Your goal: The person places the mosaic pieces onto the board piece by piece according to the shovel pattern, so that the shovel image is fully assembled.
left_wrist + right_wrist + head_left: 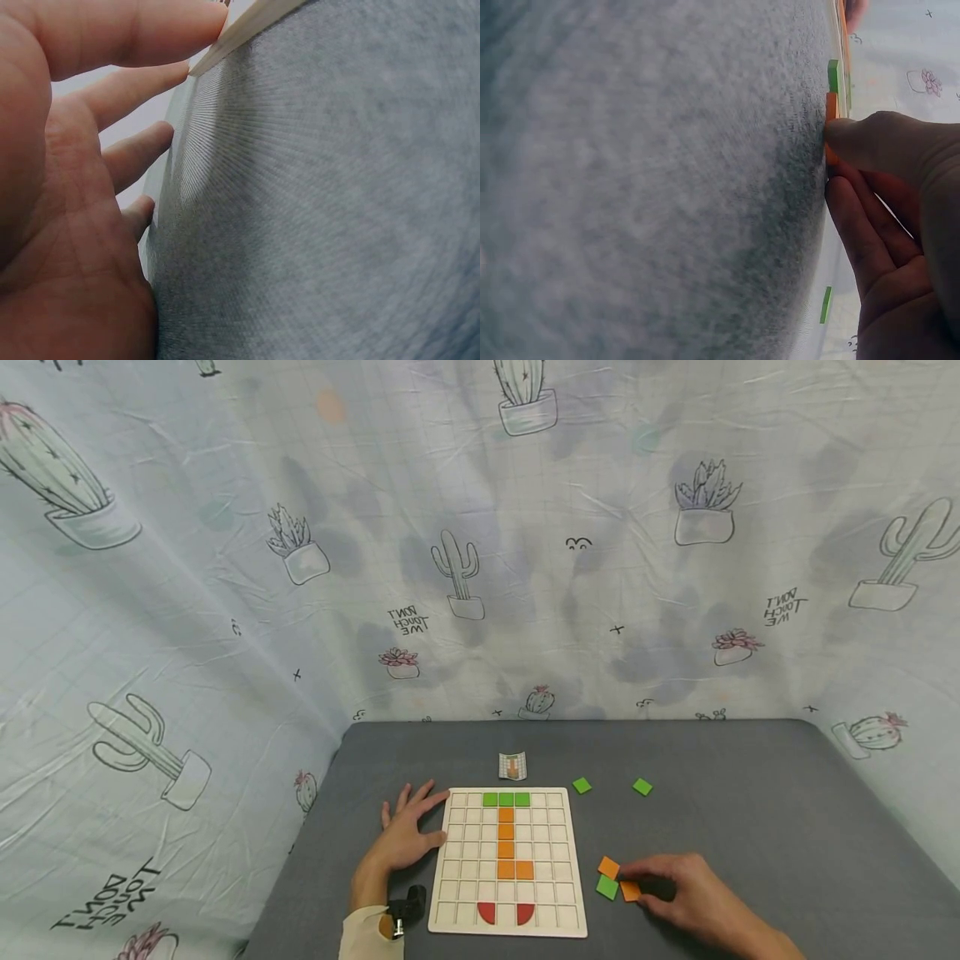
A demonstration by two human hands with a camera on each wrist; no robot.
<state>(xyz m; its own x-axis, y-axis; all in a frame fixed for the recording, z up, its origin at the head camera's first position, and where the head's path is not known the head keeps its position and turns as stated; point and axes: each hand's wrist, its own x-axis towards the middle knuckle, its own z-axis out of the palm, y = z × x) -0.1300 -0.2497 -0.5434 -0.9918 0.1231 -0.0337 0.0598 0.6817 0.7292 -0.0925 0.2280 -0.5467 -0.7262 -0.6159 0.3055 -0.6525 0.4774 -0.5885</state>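
A pale wooden grid board (pixel 466 891) lies on a dark grey table. Its cells hold three green squares (pixel 507 799), several orange squares (pixel 507 832) and two red quarter-round pieces (pixel 486 912). My left hand (pixel 405 839), fingers spread, touches the board's left edge with its thumb and index finger; that edge (pixel 251 30) shows in the left wrist view. Right of the board, my right hand (pixel 686 889) pinches an orange square tile (pixel 630 892) between thumb and fingers, low at the table. Beside it lie another orange tile (pixel 608 867) and a green tile (pixel 607 887).
Two loose green tiles, a nearer-to-board one (pixel 582 786) and a farther one (pixel 642 787), lie behind on the right. A small pattern card (pixel 513 766) sits beyond the board. A cactus-print cloth (pixel 525 568) hangs around the grey table (pixel 712 760).
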